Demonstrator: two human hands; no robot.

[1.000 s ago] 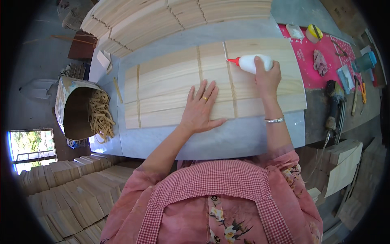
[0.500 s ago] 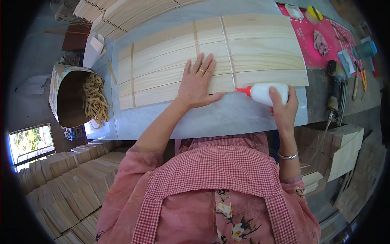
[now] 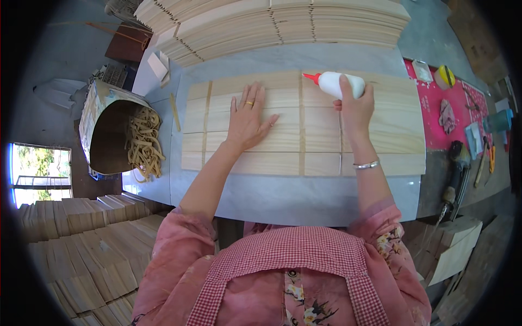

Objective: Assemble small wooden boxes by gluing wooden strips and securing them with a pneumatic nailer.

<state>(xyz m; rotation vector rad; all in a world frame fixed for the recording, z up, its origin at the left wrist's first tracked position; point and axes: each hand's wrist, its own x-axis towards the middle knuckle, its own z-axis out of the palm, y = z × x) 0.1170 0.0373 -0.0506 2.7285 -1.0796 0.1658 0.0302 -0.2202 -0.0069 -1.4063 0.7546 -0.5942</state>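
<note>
Several pale wooden boards (image 3: 380, 122) lie side by side on the grey marbled table, crossed by narrow grooves. White glue shows in part of the right-hand groove (image 3: 341, 136), which my right forearm partly covers. My left hand (image 3: 247, 122) rests flat on the boards, fingers spread, between the left and middle grooves. In my right hand (image 3: 356, 108) is a white glue bottle (image 3: 337, 84) with a red nozzle, tilted on its side. The nozzle tip points left, at the far end of the middle groove (image 3: 302, 125); whether it touches the wood I cannot tell.
A tall stack of grooved boards (image 3: 234, 35) stands behind. At left, a box on its side (image 3: 92, 119) spills thin wooden strips (image 3: 144, 144). On the right are a pink mat (image 3: 429, 133), a crumpled cloth (image 3: 447, 117), a tape roll (image 3: 444, 77) and an air-hosed tool (image 3: 457, 155).
My right hand has carried the glue bottle from the near end of the right-hand groove to the far end of the middle one. My left hand still lies on the boards; the view has shifted.
</note>
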